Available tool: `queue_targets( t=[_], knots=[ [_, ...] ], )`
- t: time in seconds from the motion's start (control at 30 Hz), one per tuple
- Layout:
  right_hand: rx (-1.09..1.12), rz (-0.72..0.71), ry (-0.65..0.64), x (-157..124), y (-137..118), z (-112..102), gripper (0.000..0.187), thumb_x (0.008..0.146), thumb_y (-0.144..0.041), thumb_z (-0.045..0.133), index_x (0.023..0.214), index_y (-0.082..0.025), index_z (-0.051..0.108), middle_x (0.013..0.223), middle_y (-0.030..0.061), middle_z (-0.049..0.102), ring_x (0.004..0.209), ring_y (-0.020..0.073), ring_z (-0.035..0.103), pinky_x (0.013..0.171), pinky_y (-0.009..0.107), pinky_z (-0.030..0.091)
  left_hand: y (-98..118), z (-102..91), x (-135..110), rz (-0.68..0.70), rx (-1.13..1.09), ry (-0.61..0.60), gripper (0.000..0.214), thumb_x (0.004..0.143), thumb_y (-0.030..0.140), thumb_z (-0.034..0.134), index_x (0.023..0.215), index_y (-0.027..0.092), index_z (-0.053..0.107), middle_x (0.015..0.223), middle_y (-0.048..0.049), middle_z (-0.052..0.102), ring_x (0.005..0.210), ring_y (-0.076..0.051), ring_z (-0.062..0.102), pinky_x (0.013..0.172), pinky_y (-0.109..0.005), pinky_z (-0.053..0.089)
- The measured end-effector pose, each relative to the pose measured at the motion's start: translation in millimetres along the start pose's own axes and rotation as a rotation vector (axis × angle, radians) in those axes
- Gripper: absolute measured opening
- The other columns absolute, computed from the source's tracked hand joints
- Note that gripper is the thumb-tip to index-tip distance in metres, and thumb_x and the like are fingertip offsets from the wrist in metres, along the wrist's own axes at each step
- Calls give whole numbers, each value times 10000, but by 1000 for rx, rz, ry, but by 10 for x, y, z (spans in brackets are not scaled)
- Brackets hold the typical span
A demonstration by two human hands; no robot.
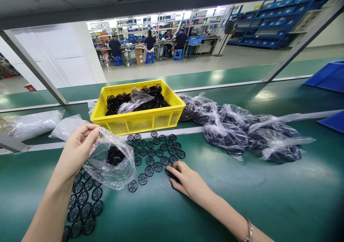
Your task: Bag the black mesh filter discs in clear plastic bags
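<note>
My left hand (80,147) pinches the rim of a clear plastic bag (122,177), which hangs with its mouth apart. A clump of black parts (115,156) lies inside the bag. On the green table, my right hand (185,181) has its thumb and fingers curled round a black spoked disc (173,174); whether there is more than one is hidden. Rows of like black spoked discs (151,152) lie flat just left of my right hand. Another group of discs (85,210) lies below my left hand, partly covered by the forearm.
A yellow bin (139,122) behind the discs holds many black parts and a crumpled clear bag (135,100). Filled bags (225,138) stand to its right, white-wrapped packs (37,123) to its left. Metal posts (303,37) frame the bench; people (114,46) sit far beyond.
</note>
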State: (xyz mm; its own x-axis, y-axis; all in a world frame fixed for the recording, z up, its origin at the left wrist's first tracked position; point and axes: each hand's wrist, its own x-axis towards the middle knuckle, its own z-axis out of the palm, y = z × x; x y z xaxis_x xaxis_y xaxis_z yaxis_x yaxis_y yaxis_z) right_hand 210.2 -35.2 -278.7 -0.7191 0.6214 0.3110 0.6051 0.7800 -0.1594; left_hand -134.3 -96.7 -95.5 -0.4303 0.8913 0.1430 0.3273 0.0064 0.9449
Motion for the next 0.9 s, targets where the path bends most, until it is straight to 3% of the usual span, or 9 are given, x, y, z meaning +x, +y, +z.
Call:
queue_targets(
  t=[0.13, 0.33, 0.5, 0.57, 0.73, 0.9],
  knots=[
    [14, 60, -50, -1, 24, 2, 162, 888, -196, 543, 1048, -211, 561, 1003, 76, 585, 763, 185, 638, 594, 290, 564, -15, -14, -6, -2, -1, 0, 274, 839, 473, 671, 955, 231, 619, 657, 23, 504, 459, -88, 375, 379, -176, 267],
    [-50, 159, 33, 137, 201, -11, 340, 936, -223, 464, 1271, -197, 514, 1012, 84, 569, 741, 183, 654, 589, 289, 555, -61, 0, -5, -22, -24, -11, 281, 833, 488, 681, 933, 233, 619, 664, 21, 502, 447, -74, 353, 375, -169, 241],
    [-103, 164, -2, 111, 186, 66, 170, 916, -211, 483, 1057, -168, 566, 945, 81, 553, 721, 187, 644, 546, 266, 526, -97, -23, -8, -20, -32, -9, 264, 845, 474, 672, 951, 239, 619, 658, 20, 502, 469, -88, 371, 389, -167, 263],
    [-45, 145, -8, 140, 143, 48, 159, 920, -201, 475, 1054, -175, 555, 957, 70, 552, 683, 163, 632, 572, 269, 532, -105, -30, -4, -17, -24, -1, 266, 844, 474, 669, 961, 240, 622, 659, 20, 504, 473, -92, 375, 390, -169, 270],
    [-21, -4, -41, 330, 93, 40, 372, 919, -202, 495, 1290, -214, 517, 1047, 79, 547, 703, 151, 625, 558, 250, 515, -125, -42, -8, -37, 0, -6, 294, 838, 503, 669, 975, 246, 629, 657, 22, 509, 474, -97, 365, 387, -176, 271],
    [-19, -1, -86, 347, 105, 51, 181, 905, -181, 498, 1074, -190, 562, 1030, 80, 569, 635, 136, 592, 535, 257, 500, -157, -75, -20, -42, -4, 7, 300, 839, 513, 675, 963, 244, 631, 673, 20, 523, 500, -94, 378, 408, -171, 283]
  ],
)
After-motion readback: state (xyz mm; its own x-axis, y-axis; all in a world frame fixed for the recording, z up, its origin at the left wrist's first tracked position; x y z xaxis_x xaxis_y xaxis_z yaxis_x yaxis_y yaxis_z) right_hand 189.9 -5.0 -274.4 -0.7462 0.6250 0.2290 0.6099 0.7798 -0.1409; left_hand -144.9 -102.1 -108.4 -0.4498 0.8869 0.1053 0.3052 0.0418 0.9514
